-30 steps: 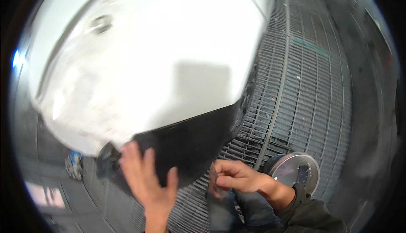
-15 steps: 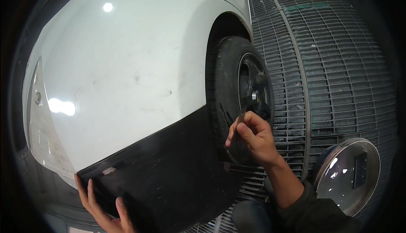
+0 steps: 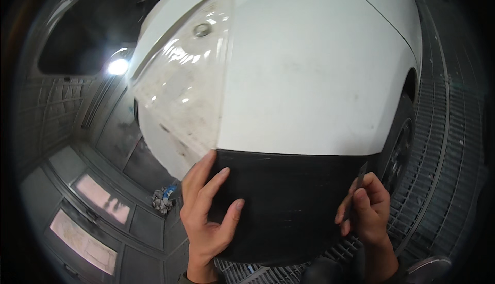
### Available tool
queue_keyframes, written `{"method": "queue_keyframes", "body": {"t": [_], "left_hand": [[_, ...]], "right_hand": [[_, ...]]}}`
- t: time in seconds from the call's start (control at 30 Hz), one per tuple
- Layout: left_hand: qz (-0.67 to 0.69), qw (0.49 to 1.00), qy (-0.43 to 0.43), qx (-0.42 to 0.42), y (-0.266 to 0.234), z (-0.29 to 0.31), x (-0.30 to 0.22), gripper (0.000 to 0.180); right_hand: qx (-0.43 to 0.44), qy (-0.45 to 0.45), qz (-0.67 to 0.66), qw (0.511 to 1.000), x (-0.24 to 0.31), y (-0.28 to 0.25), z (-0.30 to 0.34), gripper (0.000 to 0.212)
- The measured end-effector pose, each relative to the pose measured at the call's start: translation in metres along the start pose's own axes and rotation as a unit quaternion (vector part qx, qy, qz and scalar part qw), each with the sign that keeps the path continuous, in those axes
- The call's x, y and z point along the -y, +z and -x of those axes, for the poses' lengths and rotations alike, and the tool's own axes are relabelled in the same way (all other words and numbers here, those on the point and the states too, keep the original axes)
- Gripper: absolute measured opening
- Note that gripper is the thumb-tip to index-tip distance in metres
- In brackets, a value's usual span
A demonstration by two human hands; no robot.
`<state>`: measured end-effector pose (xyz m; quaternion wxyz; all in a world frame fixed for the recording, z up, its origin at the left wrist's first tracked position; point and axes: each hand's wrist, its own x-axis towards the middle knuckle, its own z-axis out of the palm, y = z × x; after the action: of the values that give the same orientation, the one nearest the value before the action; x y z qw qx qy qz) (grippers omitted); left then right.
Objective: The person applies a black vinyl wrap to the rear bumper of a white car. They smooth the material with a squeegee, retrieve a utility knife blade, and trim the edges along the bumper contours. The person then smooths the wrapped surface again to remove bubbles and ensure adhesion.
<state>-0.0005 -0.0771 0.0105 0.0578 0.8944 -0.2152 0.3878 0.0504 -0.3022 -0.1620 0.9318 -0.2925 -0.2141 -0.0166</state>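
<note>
Markings: crumpled blue-and-white bundle (image 3: 164, 199), left, on the floor (image 3: 177, 236); surface print too small to tell.

Principal item: black panel (image 3: 289, 212), at the near side, between both hands. Dark, smooth, faintly reflective; fine pale streaks across the face. Meets white fender (image 3: 309, 83) at the far side along a thin, nearly straight seam (image 3: 294, 153). Rounded outline at the near side.

Left hand (image 3: 209, 222): fingers spread apart, thumb out over the panel. Index fingertip at the panel's far left corner, just beside the near tip of a clear headlight (image 3: 178, 77). Contact of the palm: cannot tell.

Right hand (image 3: 370, 204): thumb and fingers clamped together on thin dark blade (image 3: 363, 173), near the panel's right end. Blade tip pointing far, near the seam; contact with the panel: cannot tell.

Fender: white, glossy, with faint grey smudges.

Edges and room: between the hands, most of the panel's face in plain sight. Just beyond the right end, dark tyre (image 3: 399, 142); farther right, slatted metal grating (image 3: 430, 181), continuing far. At near right, round container (image 3: 428, 269), only partly in view. Well apart at left, grey door (image 3: 133, 250) with pale windows (image 3: 103, 199).
</note>
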Motion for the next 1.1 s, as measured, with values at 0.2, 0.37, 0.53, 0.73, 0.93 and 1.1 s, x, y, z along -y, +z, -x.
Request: {"method": "queue_keyframes", "body": {"t": [0.2,0.37,0.53,0.73,0.93,1.1], "left_hand": [[-0.001,0.998,0.069,0.004,-0.013,-0.001,0.012,0.036],[-0.031,0.997,0.072,0.015,-0.013,-0.005,0.012,0.041],[-0.014,0.999,0.048,0.012,-0.012,-0.015,0.006,0.045],[0.1,0.995,0.024,-0.012,-0.019,-0.019,0.017,0.035],[0.08,0.996,0.031,-0.008,-0.02,-0.022,0.018,0.029],[0.083,0.996,0.039,-0.011,-0.019,-0.022,0.02,0.026]], "right_hand": [[0.072,0.037,0.072,0.994,0.023,0.053,-0.024,0.017],[0.102,0.075,0.183,0.975,0.039,0.075,-0.034,0.025],[0.093,0.059,0.216,0.97,0.044,0.089,-0.039,0.019],[0.074,0.055,0.247,0.965,0.057,0.094,-0.046,0.016],[0.095,-0.04,0.382,0.918,0.065,0.099,-0.067,0.01],[0.07,-0.023,0.356,0.931,0.06,0.109,-0.068,0.009]]}}
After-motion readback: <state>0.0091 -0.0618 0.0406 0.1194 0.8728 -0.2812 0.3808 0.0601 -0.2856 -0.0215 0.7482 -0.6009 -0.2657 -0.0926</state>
